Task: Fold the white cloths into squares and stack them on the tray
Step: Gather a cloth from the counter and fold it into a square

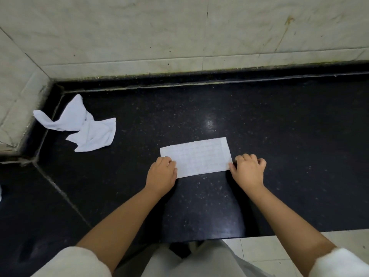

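A white cloth [199, 156] lies flat on the black counter [279, 136] as a long rectangle, folded over. My left hand [161, 173] pinches its near left corner with curled fingers. My right hand [248, 168] pinches its near right corner, thumb on the cloth's edge. A second white cloth [83, 126] lies crumpled at the back left, one end draped up against the wall. No tray is in view.
A pale tiled wall [179, 37] runs along the back and the left side of the counter. The counter's front edge [299, 231] is near my body, with pale floor tiles below on the right. A sliver of something white [0, 193] shows at the left edge.
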